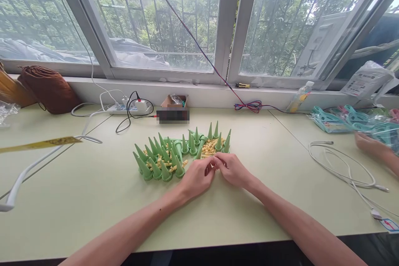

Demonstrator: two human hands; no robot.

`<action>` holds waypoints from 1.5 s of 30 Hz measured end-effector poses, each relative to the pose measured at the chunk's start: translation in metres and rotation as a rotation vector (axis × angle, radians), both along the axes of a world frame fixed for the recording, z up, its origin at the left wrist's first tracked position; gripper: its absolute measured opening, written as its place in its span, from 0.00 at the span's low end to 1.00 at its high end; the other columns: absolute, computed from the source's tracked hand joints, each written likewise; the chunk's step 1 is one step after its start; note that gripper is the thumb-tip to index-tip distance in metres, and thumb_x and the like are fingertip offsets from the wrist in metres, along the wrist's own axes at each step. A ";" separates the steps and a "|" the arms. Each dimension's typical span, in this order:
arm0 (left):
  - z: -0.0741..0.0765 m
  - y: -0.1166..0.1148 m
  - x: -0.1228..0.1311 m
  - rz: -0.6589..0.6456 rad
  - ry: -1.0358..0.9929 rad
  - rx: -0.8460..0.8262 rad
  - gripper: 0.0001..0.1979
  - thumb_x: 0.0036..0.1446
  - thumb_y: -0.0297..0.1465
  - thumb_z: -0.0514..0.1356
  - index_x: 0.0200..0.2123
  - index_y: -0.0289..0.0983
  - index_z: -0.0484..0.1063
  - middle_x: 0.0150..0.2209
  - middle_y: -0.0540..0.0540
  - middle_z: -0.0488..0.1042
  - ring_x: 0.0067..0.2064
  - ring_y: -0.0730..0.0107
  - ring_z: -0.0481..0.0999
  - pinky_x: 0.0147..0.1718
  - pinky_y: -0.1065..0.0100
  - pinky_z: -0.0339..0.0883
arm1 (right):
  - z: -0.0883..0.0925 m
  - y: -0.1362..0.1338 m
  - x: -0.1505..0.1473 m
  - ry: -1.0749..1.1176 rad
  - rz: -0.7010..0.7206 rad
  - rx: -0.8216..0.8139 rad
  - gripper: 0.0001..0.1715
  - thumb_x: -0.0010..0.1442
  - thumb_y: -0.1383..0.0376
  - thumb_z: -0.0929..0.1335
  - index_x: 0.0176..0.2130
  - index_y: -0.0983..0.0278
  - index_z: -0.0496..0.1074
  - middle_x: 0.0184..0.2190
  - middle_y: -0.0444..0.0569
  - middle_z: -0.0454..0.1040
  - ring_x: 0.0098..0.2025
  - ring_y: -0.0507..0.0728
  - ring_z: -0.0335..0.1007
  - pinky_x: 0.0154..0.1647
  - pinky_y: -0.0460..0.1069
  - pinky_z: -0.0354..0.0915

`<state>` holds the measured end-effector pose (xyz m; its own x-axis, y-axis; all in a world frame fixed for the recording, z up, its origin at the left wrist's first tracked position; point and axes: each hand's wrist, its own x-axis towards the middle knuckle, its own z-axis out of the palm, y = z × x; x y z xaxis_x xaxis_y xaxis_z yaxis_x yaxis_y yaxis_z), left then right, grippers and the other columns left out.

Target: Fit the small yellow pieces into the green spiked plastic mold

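Green cones point(166, 172) on pale table point(237, 220)

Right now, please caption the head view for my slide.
Left hand meets right hand beside green cones and yellow pieces.

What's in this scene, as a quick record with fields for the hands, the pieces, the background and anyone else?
Hands: left hand and right hand meet at the fingertips; anything between them is hidden
Pieces: green cones, mostly points up, with small yellow pieces among them
Background: open cardboard box; bottle by the window
Other person: one hand by plastic-wrapped teal items
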<state>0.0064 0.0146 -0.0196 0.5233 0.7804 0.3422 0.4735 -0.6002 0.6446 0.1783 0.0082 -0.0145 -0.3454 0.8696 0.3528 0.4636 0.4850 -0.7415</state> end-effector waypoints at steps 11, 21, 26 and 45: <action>0.001 0.000 0.002 0.054 -0.028 0.063 0.07 0.65 0.27 0.53 0.37 0.37 0.71 0.32 0.49 0.75 0.28 0.73 0.69 0.30 0.71 0.62 | 0.002 -0.001 -0.002 0.087 -0.059 -0.014 0.18 0.69 0.57 0.62 0.35 0.64 0.74 0.30 0.49 0.76 0.30 0.54 0.68 0.29 0.47 0.63; 0.001 0.000 0.002 0.066 -0.086 0.035 0.10 0.65 0.27 0.53 0.45 0.38 0.73 0.39 0.47 0.77 0.27 0.74 0.70 0.32 0.69 0.66 | 0.000 0.000 -0.002 0.161 -0.138 -0.008 0.14 0.67 0.58 0.63 0.41 0.64 0.74 0.33 0.50 0.77 0.27 0.53 0.68 0.29 0.48 0.66; -0.001 -0.001 0.003 0.088 -0.069 0.039 0.08 0.65 0.30 0.52 0.40 0.37 0.71 0.36 0.48 0.76 0.26 0.75 0.69 0.30 0.70 0.65 | 0.001 0.001 0.000 0.192 -0.230 0.022 0.14 0.67 0.58 0.62 0.42 0.64 0.72 0.31 0.50 0.75 0.25 0.54 0.67 0.25 0.48 0.66; 0.007 -0.005 0.001 0.289 -0.246 0.110 0.04 0.63 0.32 0.56 0.39 0.39 0.62 0.22 0.58 0.60 0.20 0.78 0.59 0.23 0.75 0.56 | -0.003 0.006 0.000 0.386 -0.187 -0.013 0.13 0.66 0.56 0.65 0.39 0.63 0.68 0.32 0.49 0.72 0.25 0.52 0.67 0.24 0.48 0.67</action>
<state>0.0078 0.0095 -0.0122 0.1789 0.8353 0.5198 0.4727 -0.5364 0.6992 0.1783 0.0138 -0.0178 -0.0258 0.9099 0.4140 0.2298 0.4084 -0.8834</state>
